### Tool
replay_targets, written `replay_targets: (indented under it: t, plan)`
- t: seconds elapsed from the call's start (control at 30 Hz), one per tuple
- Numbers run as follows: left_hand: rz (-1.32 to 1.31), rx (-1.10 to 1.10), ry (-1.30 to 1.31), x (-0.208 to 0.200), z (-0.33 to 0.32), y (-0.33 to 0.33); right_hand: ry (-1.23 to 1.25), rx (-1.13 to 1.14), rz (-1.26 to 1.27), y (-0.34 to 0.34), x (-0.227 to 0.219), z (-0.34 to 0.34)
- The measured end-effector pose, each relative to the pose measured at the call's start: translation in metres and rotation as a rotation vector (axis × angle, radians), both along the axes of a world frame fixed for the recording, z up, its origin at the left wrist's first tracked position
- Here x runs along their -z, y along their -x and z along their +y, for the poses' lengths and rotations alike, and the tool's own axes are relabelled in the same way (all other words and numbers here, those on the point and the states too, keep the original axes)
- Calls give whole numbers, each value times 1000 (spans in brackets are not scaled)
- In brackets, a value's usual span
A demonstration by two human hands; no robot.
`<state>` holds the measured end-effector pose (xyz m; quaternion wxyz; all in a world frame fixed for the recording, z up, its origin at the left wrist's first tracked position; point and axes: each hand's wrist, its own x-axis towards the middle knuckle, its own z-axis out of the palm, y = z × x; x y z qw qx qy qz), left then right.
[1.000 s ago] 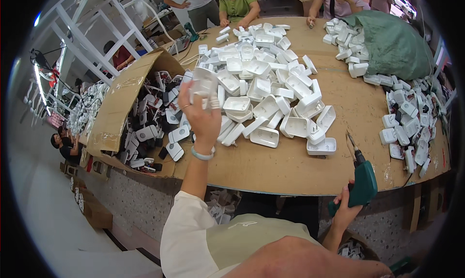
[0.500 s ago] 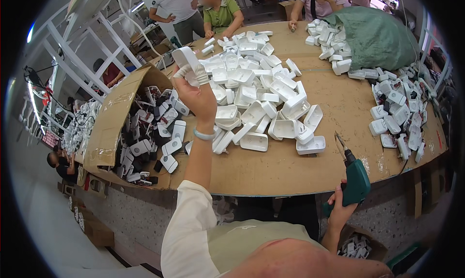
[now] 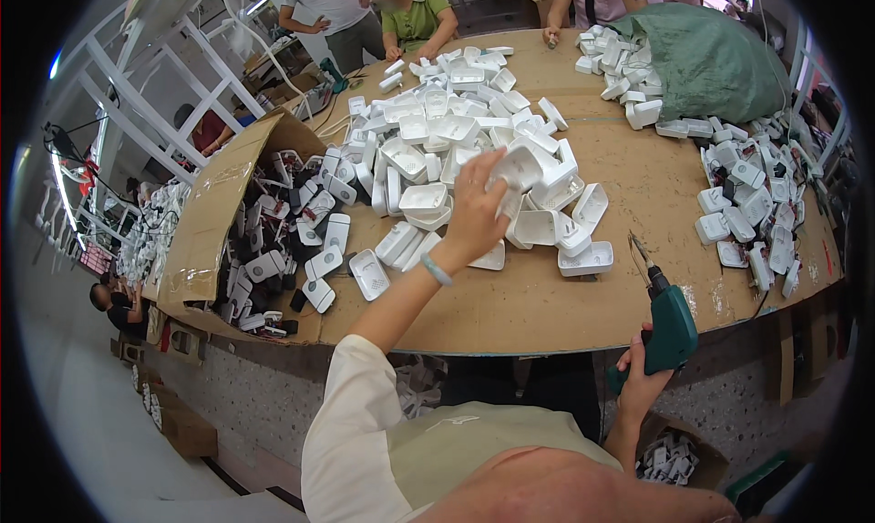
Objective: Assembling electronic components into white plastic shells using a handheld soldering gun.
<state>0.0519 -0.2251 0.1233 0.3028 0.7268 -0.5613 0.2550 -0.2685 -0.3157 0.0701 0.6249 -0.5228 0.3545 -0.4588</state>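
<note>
Over the right-middle of a heap of white plastic casings [image 3: 436, 126], my left hand [image 3: 476, 204] has its fingers around one open, rounded casing [image 3: 518, 169]. The held casing is slightly blurred, with its hollow side showing. Other casings lie right beneath that hand, and its fingertips are partly hidden behind the casing. In my right hand [image 3: 641, 377], at the table's near edge, is a green pistol-shaped soldering gun [image 3: 673, 330]. Its thin metal tip points up and away over bare cardboard, apart from the heap.
At left, an open cardboard box [image 3: 205, 222] holds casings with dark parts and wires. More wired casings [image 3: 749, 204] lie at right, below a green sack [image 3: 715, 67] spilling white casings. Co-workers sit and stand along the far edge. A box of parts [image 3: 674, 459] stands on the floor.
My left hand has come down and right, from above the box side to over the heap, with a casing in it. The right hand and soldering gun have hardly moved.
</note>
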Motion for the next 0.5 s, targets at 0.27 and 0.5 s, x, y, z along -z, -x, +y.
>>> replay_targets:
  t: [0.27, 0.5]
  plan:
    - [-122, -346, -166, -7, -27, -61, -22, 70, 1, 16, 3, 0]
    - [80, -66, 17, -26, 15, 14, -15, 78, 5, 14, 12, -11]
